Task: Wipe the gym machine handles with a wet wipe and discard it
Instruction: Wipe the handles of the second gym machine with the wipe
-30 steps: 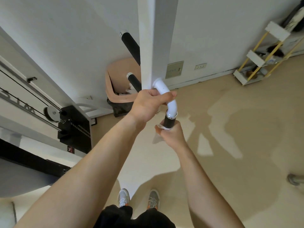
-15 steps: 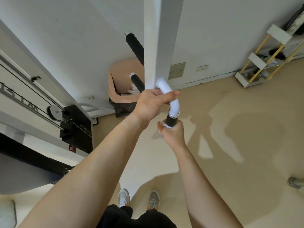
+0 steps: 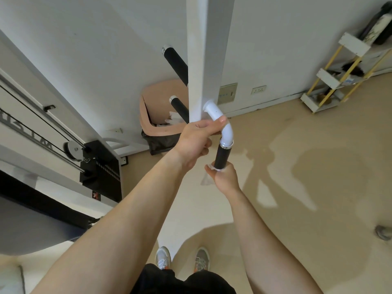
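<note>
Our right hand point(image 3: 223, 177), clenching the thin white wet wipe point(image 3: 206, 180) round the black foam handle grip point(image 3: 221, 155), may slip off its end; our left hand point(image 3: 196, 141) grips the white curved tube point(image 3: 222, 122) above.

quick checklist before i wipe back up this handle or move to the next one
1. White wet wipe wrapped round the black foam handle grip in the right hand: ok.
2. Left hand steadying the white curved tube: ok.
3. Whole grip wiped: cannot tell.
4. Two other black grips wiped: cannot tell.
5. Pink waste bin with black liner open and near for discarding: ok.
6. Wipe clean enough to carry on: cannot tell.
</note>
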A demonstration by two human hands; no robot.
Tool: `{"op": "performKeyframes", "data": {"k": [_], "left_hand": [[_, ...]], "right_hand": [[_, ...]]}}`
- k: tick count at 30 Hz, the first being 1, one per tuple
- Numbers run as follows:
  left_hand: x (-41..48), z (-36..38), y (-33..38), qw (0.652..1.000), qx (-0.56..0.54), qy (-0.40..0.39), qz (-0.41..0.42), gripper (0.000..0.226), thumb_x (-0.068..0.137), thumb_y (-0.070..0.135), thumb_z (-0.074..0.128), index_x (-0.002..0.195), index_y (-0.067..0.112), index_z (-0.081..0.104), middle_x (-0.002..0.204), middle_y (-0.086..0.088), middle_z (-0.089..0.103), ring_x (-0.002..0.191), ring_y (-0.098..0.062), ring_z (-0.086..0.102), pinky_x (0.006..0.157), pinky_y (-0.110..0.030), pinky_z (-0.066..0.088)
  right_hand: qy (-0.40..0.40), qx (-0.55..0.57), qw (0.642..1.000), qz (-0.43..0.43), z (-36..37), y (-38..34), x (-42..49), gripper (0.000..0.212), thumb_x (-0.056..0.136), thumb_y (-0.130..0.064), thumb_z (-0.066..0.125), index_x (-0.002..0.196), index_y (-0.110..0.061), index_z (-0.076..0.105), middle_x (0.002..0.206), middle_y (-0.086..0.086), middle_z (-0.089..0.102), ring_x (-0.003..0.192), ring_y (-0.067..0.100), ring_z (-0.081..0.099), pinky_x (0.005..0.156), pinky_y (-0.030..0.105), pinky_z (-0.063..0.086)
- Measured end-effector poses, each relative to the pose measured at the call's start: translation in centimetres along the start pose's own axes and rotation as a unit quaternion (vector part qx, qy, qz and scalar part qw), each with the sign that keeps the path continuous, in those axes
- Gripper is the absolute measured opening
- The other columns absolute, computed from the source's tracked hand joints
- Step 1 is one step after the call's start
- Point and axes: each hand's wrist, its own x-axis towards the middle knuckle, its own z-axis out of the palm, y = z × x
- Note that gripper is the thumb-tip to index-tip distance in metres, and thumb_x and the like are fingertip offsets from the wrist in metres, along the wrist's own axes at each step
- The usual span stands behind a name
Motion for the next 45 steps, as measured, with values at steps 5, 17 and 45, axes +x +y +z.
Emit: {"op": "performKeyframes", "data": {"k": [5,17,45], "left_hand": [[-1.0,-2.9,-4.8,0.994,-0.065,0.058,-0.071,0.029,0.094,0.045,0.062,0.109,0.022,0.072,0.097,0.007,0.076,0.068,-0.012,0.044,0.062,-0.025,0.034],[-3.8,-8.2,-10.0,0.985,0.142,0.093,0.005,0.026,0.083,0.019,0.081,0.106,0.027,0.074,0.096,0.000,0.070,0.078,-0.005,0.065,0.067,-0.015,0.052],[2.6,-19.2,4.7,0.939,0.313,-0.007,0.144,0.008,0.087,0.012,0.067,0.085,0.019,0.068,0.091,0.012,0.073,0.088,0.001,0.066,0.079,-0.017,0.047]], "right_hand": [[0.020,-0.057,0.992,0.108,-0.6,1.2,-0.7,0.010,0.083,-0.016,0.060,0.092,-0.016,0.062,0.084,-0.001,0.068,0.078,0.022,0.065,0.061,0.024,0.045],[-0.221,0.273,0.924,0.149,2.3,-5.6,-4.9,0.037,0.103,-0.034,0.040,0.121,-0.012,0.064,0.115,0.010,0.074,0.107,0.026,0.070,0.082,0.038,0.051],[-0.144,0.052,0.981,-0.120,10.6,-12.5,-1.2,0.039,0.073,-0.039,0.073,0.109,-0.032,0.060,0.123,-0.011,0.046,0.123,0.005,0.048,0.103,0.025,0.037]]}}
